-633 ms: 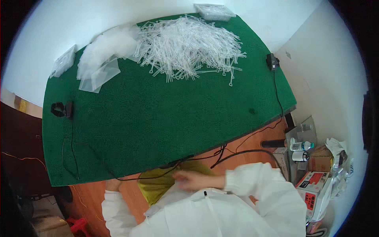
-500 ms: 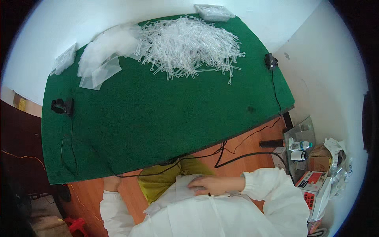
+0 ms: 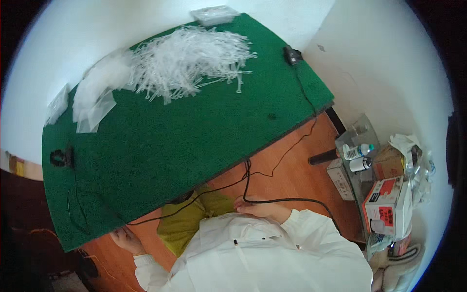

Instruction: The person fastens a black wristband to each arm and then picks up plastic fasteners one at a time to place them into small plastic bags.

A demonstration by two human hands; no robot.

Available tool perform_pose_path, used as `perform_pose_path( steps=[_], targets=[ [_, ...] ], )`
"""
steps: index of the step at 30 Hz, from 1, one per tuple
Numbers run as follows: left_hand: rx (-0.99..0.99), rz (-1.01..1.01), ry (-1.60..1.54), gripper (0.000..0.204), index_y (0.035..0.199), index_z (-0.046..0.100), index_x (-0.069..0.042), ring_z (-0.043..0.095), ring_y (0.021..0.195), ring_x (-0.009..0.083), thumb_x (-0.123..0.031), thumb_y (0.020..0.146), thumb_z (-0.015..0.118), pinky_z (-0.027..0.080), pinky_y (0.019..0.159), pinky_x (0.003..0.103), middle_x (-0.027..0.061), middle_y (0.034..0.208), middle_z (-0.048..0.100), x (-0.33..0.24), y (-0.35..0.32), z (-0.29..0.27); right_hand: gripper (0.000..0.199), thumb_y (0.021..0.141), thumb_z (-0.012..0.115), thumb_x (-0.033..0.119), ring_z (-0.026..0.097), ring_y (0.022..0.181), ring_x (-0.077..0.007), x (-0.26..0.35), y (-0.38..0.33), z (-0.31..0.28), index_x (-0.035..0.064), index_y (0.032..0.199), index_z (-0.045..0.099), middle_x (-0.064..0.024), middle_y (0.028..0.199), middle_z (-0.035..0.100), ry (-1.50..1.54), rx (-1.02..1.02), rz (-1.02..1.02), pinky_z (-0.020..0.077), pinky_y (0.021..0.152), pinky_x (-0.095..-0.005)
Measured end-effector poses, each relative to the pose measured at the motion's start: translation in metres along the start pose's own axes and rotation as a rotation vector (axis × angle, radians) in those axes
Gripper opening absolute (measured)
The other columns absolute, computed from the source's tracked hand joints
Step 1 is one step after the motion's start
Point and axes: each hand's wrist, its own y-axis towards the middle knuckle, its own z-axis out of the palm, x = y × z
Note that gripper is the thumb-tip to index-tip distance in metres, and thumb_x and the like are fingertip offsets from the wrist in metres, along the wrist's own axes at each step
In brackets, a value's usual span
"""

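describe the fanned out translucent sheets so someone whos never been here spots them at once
Find the big green table, then follow its far edge to the left. Between a tangled heap of thin clear sticks on the right and a clear container on the left lie the translucent sheets. Unlike those neighbours, they lie flat, overlapping in a pale curved fan.

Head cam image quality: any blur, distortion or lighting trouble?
Head view: fisheye bows the green table's far edge, corners go black; head view: clear stick pile looks smeared, probably motion blur; head view: right-hand wall bright, lower left too dark for much detail.
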Motion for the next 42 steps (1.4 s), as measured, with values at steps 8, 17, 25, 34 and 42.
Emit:
perform_pose_path(
  steps=[8, 17, 25, 34, 42],
  targets=[
    [0.440, 0.742, 0.998, 0.015, 0.091, 0.054, 0.010, 0.051, 0.093, 0.0349, 0.004, 0.084, 0.042, 0.044, 0.079, 0.038, 0.0238, 0.105, 0.051, -0.009, -0.010, 0.021, 0.040, 0.089, 0.049, 0.030, 0.051, 0.105, -0.0277, 0.031, -0.031, -0.011, -0.0016, 0.114, 0.049, -0.0159, 0.108, 0.055, -0.613, 0.118, -0.061, 0.0403, 0.087, -0.0347],
    [0.758, 0.736, 1.356, 0.014, 0.084, 0.057, 0.005, 0.051, 0.086, 0.0412, 0.004, 0.072, 0.050, 0.041, 0.076, 0.049, 0.0236, 0.095, 0.055, -0.008, 0.016, -0.002, 0.039, 0.090, 0.045, 0.025, 0.055, 0.098, -0.0227, 0.151, -0.020, 0.061, -0.0041, 0.116, 0.048, -0.0145, 0.109, 0.057, 0.012, 0.781, -0.818, 0.0421, 0.085, -0.0327],
    [0.544, 0.899, 1.219, 0.017, 0.088, 0.058, 0.001, 0.051, 0.086, 0.0393, -0.005, 0.073, 0.053, 0.036, 0.082, 0.054, 0.0236, 0.091, 0.054, -0.009, -0.021, 0.033, 0.079, 0.083, 0.022, 0.067, 0.061, 0.058, -0.0267, 0.285, -0.016, 0.135, -0.0025, 0.105, 0.053, -0.0172, 0.074, 0.061, 1.005, 1.396, -0.763, 0.0509, 0.052, -0.0348],
    [0.760, 0.705, 1.425, 0.035, 0.108, 0.056, 0.000, 0.046, 0.104, 0.0408, -0.011, 0.075, 0.054, 0.032, 0.092, 0.052, 0.0215, 0.109, 0.054, 0.001, 0.007, 0.026, 0.047, 0.085, 0.050, 0.044, 0.055, 0.049, -0.0169, 0.497, 0.052, 0.083, -0.0022, 0.087, 0.054, -0.0104, 0.060, 0.057, -0.021, 0.406, -1.113, 0.0448, 0.045, -0.0274],
    [0.720, 0.845, 1.275, 0.012, 0.071, 0.060, -0.002, 0.052, 0.072, 0.0370, -0.010, 0.070, 0.051, 0.038, 0.069, 0.048, 0.0187, 0.075, 0.057, -0.005, 0.024, 0.012, 0.022, 0.080, 0.060, 0.022, 0.057, 0.081, -0.0276, 0.250, -0.022, -0.055, 0.0025, 0.090, 0.060, -0.0139, 0.085, 0.059, -1.051, 0.333, -0.554, 0.0461, 0.070, -0.0366]
  ],
)
